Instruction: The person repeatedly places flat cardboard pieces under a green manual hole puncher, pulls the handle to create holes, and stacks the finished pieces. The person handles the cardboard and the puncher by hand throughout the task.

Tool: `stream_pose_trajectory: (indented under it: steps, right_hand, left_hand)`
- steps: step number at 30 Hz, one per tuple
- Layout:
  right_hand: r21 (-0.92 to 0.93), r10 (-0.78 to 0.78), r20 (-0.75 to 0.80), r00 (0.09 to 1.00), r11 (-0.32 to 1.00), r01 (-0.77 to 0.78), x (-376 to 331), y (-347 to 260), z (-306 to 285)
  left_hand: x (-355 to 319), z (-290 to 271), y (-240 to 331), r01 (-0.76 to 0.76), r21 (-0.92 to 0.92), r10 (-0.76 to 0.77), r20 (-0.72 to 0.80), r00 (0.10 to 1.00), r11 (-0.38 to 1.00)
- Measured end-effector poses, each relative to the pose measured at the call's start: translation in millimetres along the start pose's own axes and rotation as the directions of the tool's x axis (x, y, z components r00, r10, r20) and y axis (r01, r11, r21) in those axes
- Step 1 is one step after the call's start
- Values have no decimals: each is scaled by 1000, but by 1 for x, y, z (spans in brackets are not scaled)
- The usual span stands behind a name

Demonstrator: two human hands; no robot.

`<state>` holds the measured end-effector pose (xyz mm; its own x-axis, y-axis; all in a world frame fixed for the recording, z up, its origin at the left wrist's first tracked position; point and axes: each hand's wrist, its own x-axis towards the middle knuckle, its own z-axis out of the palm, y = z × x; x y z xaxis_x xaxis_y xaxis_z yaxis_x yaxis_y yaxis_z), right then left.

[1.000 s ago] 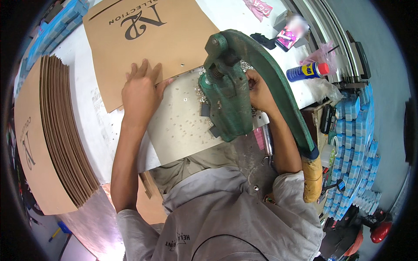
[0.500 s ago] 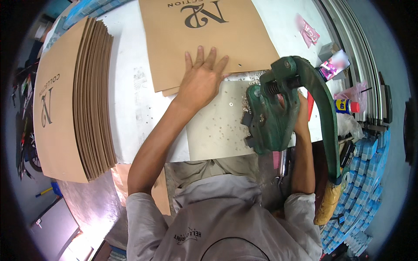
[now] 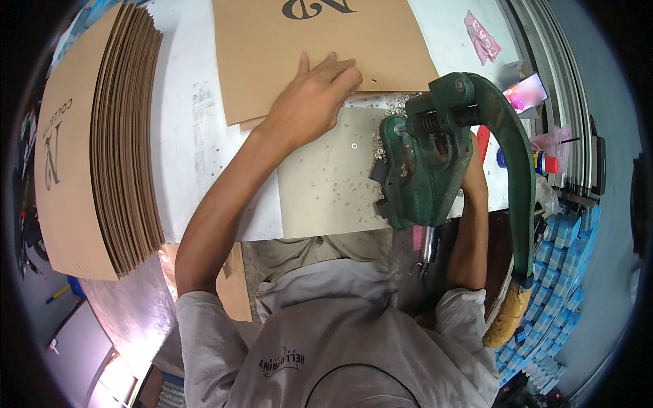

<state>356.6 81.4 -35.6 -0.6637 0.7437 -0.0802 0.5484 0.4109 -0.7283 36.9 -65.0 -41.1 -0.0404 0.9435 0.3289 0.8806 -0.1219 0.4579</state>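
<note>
The left hand (image 3: pixel 309 98) is resting on the brown paper (image 3: pixel 272 61) near its lower edge, fingers bending and partly spreading; whether the thumb is pinching, I cannot tell. The paper is lying on the white table (image 3: pixel 180 170), beside the green press (image 3: pixel 425 183). The right hand (image 3: pixel 473 163) is sitting mostly hidden behind the press, its fingers impossible to tell. Small metal rings (image 3: pixel 379 154) are lying along the press.

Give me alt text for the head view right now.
A person's bare left grip lies over a printed brown sheet on a white table; the right grip is mostly hidden behind a green lever press. Small metal rings lie scattered beside the press, and a stack of brown sheets sits at left.
</note>
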Motion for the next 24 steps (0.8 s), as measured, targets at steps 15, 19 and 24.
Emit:
stream_pose_trajectory:
  steps: [15, 19, 24]
  right_hand:
    - [143, 33, -160, 987, 990, -10, -10, -30, 14]
    - [74, 46, -144, 989, 997, -36, -11, -28, 14]
    - [-91, -45, -48, 998, 995, 41, -8, -24, 11]
  left_hand:
    - [-5, 6, 0, -116, 181, 103, 80, 991, 977]
    - [-6, 5, 1, -130, 182, 119, 71, 990, 975]
    - [-8, 8, 2, -150, 282, 136, 68, 988, 948]
